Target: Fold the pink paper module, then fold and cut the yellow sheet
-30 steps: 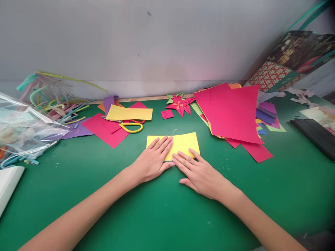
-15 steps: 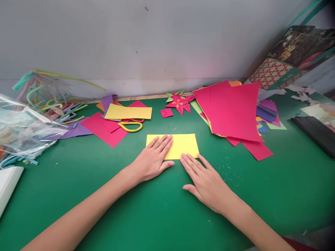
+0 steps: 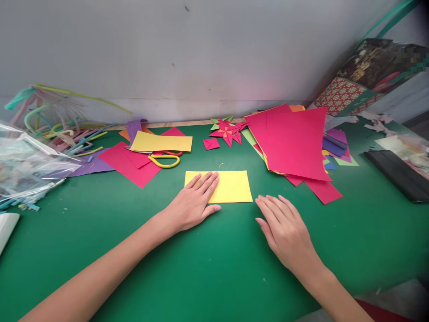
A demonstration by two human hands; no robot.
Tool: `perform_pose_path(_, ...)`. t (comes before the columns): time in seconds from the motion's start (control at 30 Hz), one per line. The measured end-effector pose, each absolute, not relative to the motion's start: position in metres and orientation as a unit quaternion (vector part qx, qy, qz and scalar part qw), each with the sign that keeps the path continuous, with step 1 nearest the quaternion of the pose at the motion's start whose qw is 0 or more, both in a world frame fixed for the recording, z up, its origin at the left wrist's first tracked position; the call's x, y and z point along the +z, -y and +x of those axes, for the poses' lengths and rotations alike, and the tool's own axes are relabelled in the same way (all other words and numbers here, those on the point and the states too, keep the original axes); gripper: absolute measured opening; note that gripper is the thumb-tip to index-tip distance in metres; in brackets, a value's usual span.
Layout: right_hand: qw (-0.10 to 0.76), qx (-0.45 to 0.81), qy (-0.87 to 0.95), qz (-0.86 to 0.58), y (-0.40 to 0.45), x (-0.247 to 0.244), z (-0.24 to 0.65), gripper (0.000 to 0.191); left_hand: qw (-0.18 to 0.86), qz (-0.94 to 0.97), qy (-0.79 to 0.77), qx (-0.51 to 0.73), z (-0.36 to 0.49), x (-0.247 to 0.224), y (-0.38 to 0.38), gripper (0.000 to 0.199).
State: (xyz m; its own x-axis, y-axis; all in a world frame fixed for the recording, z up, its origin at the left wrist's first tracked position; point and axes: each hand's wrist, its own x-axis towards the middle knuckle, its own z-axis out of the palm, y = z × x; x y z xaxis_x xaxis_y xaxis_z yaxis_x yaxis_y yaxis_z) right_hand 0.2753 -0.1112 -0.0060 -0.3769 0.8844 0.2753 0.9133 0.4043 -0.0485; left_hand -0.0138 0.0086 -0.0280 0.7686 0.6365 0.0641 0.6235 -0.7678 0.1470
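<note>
A yellow paper rectangle (image 3: 233, 187) lies flat on the green table (image 3: 208, 268) in front of me. My left hand (image 3: 192, 201) rests on its left part, fingers stretched out and pressing it down; the thumb lies by the paper's lower edge. Just off the paper's right corner is my right hand (image 3: 288, 230), fingers extended and close together, thumb apart, holding nothing. Beyond the paper are a small folded red square (image 3: 211, 143) and a red and green paper star (image 3: 227, 130).
Yellow-handled scissors (image 3: 166, 162) lie partly under a yellow strip (image 3: 164, 142) and beside red sheets (image 3: 140, 174). A stack of red paper (image 3: 291, 143) is at back right. Pipe cleaners and a clear plastic bag (image 3: 27, 156) sit at left; a black case (image 3: 397, 174) lies far right.
My right hand has slid off the yellow paper to the right and now sits beside its lower right corner. My left hand stays on the paper. The view has shifted slightly.
</note>
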Motion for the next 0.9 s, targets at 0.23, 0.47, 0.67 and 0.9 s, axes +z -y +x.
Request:
perform_pose_path(0.23,0.072,0.018,0.907,-0.415,0.076,-0.002,0.237,0.069,0.052,0.94,-0.332,0.062,-0.014,-0.029,-0.008,0.083)
perform_pose_path(0.47,0.049,0.054,0.918,-0.389,0.061,-0.014,0.238,0.077,0.057,0.94,-0.333,0.037,-0.013,-0.023,-0.008,0.083)
perform_pose_path(0.67,0.033,0.062,0.913,-0.402,0.07,-0.011,0.26,0.08,0.06,0.939,-0.335,0.042,-0.014,-0.025,-0.008,0.083)
perform_pose_path(0.9,0.011,0.036,0.903,-0.428,0.086,-0.013,0.284,0.076,0.063,0.936,-0.345,0.027,-0.012,-0.022,-0.008,0.083)
